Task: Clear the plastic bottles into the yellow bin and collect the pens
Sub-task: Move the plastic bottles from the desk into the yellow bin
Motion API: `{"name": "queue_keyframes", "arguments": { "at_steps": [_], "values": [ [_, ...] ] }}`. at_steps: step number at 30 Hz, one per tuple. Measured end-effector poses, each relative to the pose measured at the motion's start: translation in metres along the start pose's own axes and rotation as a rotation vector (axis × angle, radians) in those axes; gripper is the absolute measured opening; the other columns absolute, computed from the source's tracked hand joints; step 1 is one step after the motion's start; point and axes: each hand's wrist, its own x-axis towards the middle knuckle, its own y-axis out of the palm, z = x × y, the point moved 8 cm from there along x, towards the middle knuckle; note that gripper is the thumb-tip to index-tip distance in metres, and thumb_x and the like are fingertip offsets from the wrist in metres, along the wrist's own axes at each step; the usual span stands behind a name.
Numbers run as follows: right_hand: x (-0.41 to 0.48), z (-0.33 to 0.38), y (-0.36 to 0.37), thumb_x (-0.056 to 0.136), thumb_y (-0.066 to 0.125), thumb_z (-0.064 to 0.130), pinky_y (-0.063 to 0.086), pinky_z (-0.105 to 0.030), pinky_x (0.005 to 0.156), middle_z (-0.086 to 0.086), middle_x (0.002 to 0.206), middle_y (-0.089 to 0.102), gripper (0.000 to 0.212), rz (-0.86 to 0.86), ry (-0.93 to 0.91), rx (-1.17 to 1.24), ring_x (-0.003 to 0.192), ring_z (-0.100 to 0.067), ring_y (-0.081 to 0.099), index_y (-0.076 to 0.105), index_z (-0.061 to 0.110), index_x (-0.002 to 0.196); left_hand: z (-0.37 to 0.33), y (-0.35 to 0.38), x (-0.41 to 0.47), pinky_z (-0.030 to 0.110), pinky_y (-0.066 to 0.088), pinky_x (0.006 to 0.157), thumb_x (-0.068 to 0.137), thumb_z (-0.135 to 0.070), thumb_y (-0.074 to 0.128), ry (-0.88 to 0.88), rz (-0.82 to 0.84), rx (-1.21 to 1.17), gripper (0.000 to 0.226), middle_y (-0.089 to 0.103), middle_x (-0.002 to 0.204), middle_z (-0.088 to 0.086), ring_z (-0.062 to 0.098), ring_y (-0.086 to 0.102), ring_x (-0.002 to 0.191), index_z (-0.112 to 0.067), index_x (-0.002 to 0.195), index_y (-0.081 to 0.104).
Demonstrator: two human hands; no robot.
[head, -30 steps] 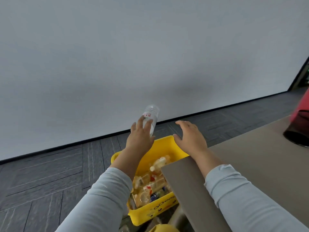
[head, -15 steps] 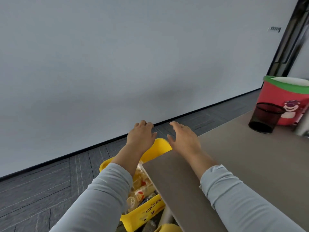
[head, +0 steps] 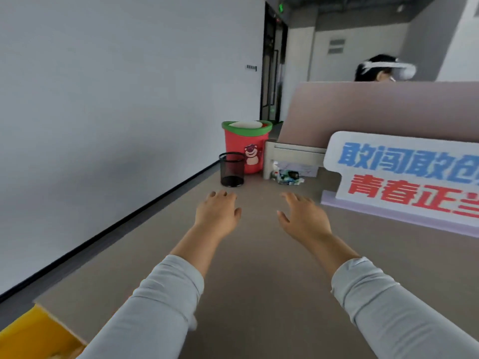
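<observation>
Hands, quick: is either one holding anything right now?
Left hand: open, holding nothing.
Right hand: open, holding nothing.

The bright yellow plastic bin (head: pixel 31 335) is sitting at seven o'clock, tucked below the near-left corner of the table (head: pixel 259 294), with only one corner showing (its contents are blurred). A black wire-mesh cylindrical pen cup (head: pixel 232 169) is standing upright on the tabletop at twelve o'clock.

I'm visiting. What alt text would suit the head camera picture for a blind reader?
Two empty, open hands, left hand and right hand, stretch over a beige table toward a black mesh pen cup and a red bucket. A sign with Chinese lettering stands at right; the corner of a yellow bin shows bottom left.
</observation>
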Motion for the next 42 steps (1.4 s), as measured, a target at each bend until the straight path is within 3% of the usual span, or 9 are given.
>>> {"name": "queue_keyframes", "arguments": {
  "at_steps": [8, 18, 23, 29, 37, 42],
  "values": [
    [-0.105, -0.189, -0.08, 0.095, 0.048, 0.039, 0.052, -0.034, 0.088, 0.0, 0.133, 0.055, 0.046, -0.035, 0.373, -0.224, 0.112, -0.021, 0.059, 0.035, 0.022, 0.136, -0.227, 0.044, 0.009, 0.038, 0.042, 0.092, 0.096, -0.032, 0.044, 0.364, 0.058, -0.097, 0.04, 0.047, 0.13, 0.007, 0.026, 0.043, 0.121, -0.013, 0.132, 0.044],
    [-0.249, -0.331, -0.16, 0.093, 0.047, 0.031, 0.039, -0.035, 0.103, -0.002, 0.138, 0.05, 0.046, -0.15, 0.739, -0.275, 0.128, -0.023, 0.044, 0.04, 0.018, 0.138, -0.437, 0.07, -0.052, 0.034, 0.042, 0.1, 0.097, -0.037, 0.044, 0.7, 0.06, -0.18, 0.044, 0.045, 0.136, 0.006, 0.022, 0.044, 0.125, -0.016, 0.136, 0.041],
    [-0.297, -0.386, -0.183, 0.092, 0.049, 0.032, 0.038, -0.037, 0.104, -0.004, 0.143, 0.041, 0.049, -0.177, 0.919, -0.264, 0.132, -0.026, 0.035, 0.037, 0.018, 0.138, -0.501, 0.067, -0.074, 0.032, 0.043, 0.097, 0.097, -0.037, 0.043, 0.801, 0.032, -0.25, 0.044, 0.044, 0.136, 0.005, 0.021, 0.045, 0.123, -0.017, 0.137, 0.039],
    [-0.313, -0.428, -0.19, 0.089, 0.053, 0.038, 0.036, -0.04, 0.105, -0.005, 0.149, 0.027, 0.06, -0.175, 0.986, -0.278, 0.132, -0.032, 0.03, 0.029, 0.021, 0.142, -0.556, 0.074, -0.074, 0.033, 0.044, 0.095, 0.096, -0.037, 0.044, 0.825, 0.017, -0.258, 0.045, 0.043, 0.135, 0.007, 0.024, 0.042, 0.124, -0.017, 0.136, 0.039],
    [-0.301, -0.48, -0.194, 0.085, 0.056, 0.052, 0.008, -0.05, 0.117, -0.006, 0.159, -0.008, 0.076, -0.158, 1.014, -0.298, 0.143, -0.042, -0.009, 0.016, 0.032, 0.146, -0.61, 0.084, -0.06, 0.033, 0.042, 0.095, 0.095, -0.036, 0.046, 0.842, -0.007, -0.278, 0.048, 0.037, 0.14, 0.005, 0.024, 0.037, 0.127, -0.019, 0.138, 0.036],
    [-0.292, -0.501, -0.192, 0.079, 0.059, 0.062, 0.004, -0.057, 0.115, -0.008, 0.157, -0.02, 0.089, -0.131, 1.027, -0.325, 0.141, -0.046, -0.016, 0.008, 0.039, 0.148, -0.625, 0.09, -0.052, 0.034, 0.042, 0.096, 0.095, -0.036, 0.047, 0.835, 0.0, -0.284, 0.049, 0.036, 0.141, 0.005, 0.024, 0.036, 0.129, -0.018, 0.139, 0.035]
  ]
}}
